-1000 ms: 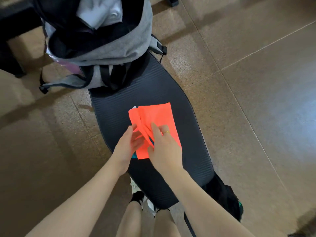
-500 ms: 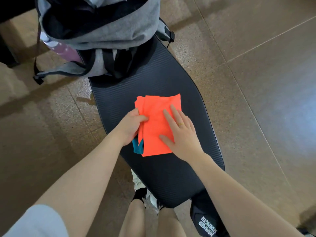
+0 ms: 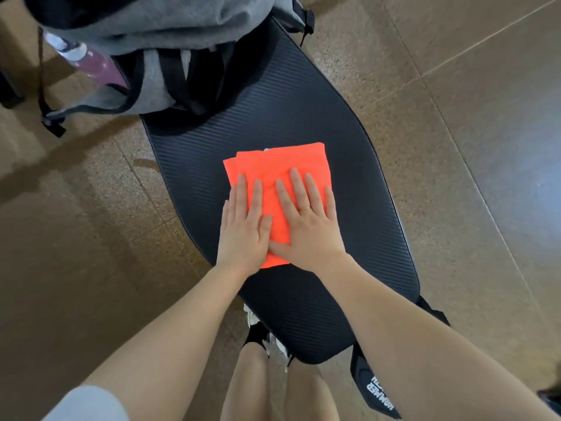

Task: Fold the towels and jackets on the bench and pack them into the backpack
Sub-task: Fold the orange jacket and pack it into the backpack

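The folded bright orange cloth towel (image 3: 291,168) lies flat near the middle of the frame, on the black ribbed padded desk (image 3: 349,147) that runs from the upper middle of the frame down toward the lower right. Its layered edges show along the top and upper left, one fold set slightly back from the other, and a small white bit peeks out at its top edge (what it belongs to cannot be told).

Both hands lie on the towel, palms down. The left hand (image 3: 244,226) covers the towel's lower left part with its fingers straight and close together, the outer edge of the hand reaching just past the towel's left border onto the desk. The right hand (image 3: 308,220) presses flat on the lower right part, fingers straight and slightly spread, with a thin gold ring (image 3: 305,208) on one finger. The two thumbs meet near the towel's lower edge, and a strip of orange shows between the hands.

At the upper left of the frame, the grey fabric backpack with black straps (image 3: 158,28) sits on the far end of the desk, well apart from the towel. A purple and white bottle (image 3: 91,60) sticks out at its left side. The desk stands on a brown speckled tile floor (image 3: 455,86). At the bottom of the frame the person's bare legs show below the desk's near end.
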Tool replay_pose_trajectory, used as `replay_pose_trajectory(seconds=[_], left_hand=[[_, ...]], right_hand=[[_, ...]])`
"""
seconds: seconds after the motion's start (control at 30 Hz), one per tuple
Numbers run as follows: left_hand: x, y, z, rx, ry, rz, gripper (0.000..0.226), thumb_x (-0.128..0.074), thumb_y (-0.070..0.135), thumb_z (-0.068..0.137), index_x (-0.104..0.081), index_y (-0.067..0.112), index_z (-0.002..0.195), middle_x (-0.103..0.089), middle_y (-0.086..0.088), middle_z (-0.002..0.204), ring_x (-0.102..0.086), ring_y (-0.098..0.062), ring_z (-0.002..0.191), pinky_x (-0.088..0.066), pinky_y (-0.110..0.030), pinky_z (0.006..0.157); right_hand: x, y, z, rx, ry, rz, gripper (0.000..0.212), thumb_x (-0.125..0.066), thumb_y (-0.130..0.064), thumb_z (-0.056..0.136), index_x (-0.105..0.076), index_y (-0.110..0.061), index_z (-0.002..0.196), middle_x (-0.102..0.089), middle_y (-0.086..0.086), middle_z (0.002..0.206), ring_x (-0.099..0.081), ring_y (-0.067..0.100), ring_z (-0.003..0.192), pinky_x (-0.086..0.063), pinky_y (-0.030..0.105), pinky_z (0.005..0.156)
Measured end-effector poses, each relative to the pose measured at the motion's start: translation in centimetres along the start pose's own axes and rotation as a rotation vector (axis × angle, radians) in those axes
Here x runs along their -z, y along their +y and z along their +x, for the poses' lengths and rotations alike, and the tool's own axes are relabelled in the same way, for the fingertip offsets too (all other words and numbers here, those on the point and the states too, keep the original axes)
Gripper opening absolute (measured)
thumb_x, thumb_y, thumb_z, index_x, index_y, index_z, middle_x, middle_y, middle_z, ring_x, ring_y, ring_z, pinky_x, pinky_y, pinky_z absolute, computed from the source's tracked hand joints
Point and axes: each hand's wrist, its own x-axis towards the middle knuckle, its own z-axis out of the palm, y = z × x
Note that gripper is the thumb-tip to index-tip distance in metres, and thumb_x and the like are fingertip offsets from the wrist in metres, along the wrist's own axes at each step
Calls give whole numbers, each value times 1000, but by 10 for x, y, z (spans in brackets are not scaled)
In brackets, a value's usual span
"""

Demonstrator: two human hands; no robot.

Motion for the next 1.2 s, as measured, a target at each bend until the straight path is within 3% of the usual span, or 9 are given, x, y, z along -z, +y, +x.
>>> replay_pose_trajectory(seconds=[0.1, 0.2, 0.3, 0.47, 0.6, 0.77, 0.93, 1.1, 1.2], left_hand=[[12, 7, 0, 72, -53, -111, 71, -27, 47, 91, 9, 19, 145, 15, -8, 154, 2, -24, 144, -2, -33, 115], [26, 21, -1, 295, 88, -391, 79, -58, 29, 89, -8, 11, 148, -17, -14, 152, -21, -25, 139, -17, -32, 113], [33, 35, -3, 604, 115, -569, 66, -60, 30, 88, -28, 14, 143, -42, -6, 138, -45, -21, 121, -36, -34, 101], [30, 38, -9, 835, 50, -1051, 48, -65, 35, 84, -50, 15, 125, -61, -4, 120, -60, -20, 103, -50, -42, 90], [49, 49, -26, 713, -116, -1347, 32, -58, 19, 90, -54, 15, 121, -64, -6, 117, -62, -20, 103, -51, -38, 88], [105, 65, -59, 464, -222, -1333, 43, -58, 0, 82, -51, 23, 118, -64, -2, 116, -61, -18, 105, -51, -30, 87], [175, 67, -57, 439, -199, -1307, 44, -55, -1, 86, -50, 23, 122, -66, 2, 108, -63, -15, 99, -51, -31, 86], [240, 33, -35, 526, -204, -1462, 53, -60, 30, 76, -51, 16, 126, -67, -5, 110, -64, -18, 98, -52, -33, 83], [274, 2, -18, 486, -311, -1445, 20, -54, 20, 87, -60, 16, 106, -73, 1, 90, -68, -12, 82, -52, -31, 77]], right_hand=[[20, 12, -6, 55, 14, 262, 83, -40, -62, 77, -22, -23, 148, -5, 8, 158, -3, 27, 145, -5, 47, 116], [39, 25, -22, -255, 202, 632, 64, -54, -39, 88, -33, -14, 143, -20, 10, 154, -23, 24, 139, -23, 37, 112], [42, 22, -26, -658, 6, 1100, 57, -52, -35, 93, -30, -20, 143, -41, 0, 140, -47, 14, 116, -41, 34, 97], [47, 18, -14, -762, -70, 1287, 65, -74, -40, 75, -44, -23, 130, -56, -3, 121, -58, 18, 106, -50, 43, 91], [78, 23, -31, -636, -224, 1511, 52, -80, -23, 71, -54, -27, 115, -64, 0, 113, -64, 21, 100, -54, 44, 85], [144, 13, -51, -348, -365, 1480, 60, -75, -16, 59, -53, -30, 113, -65, 0, 112, -63, 18, 103, -52, 35, 86], [192, -42, -36, -256, -267, 1462, 51, -76, -5, 70, -56, -31, 109, -68, -4, 104, -64, 15, 98, -53, 29, 82], [211, -103, -7, -292, -115, 1397, 32, -73, -6, 75, -64, -25, 99, -71, -2, 96, -66, 16, 91, -52, 33, 83], [228, -126, 17, -260, -163, 1361, 29, -73, -17, 70, -67, -23, 98, -71, 0, 98, -67, 20, 94, -54, 36, 85]])
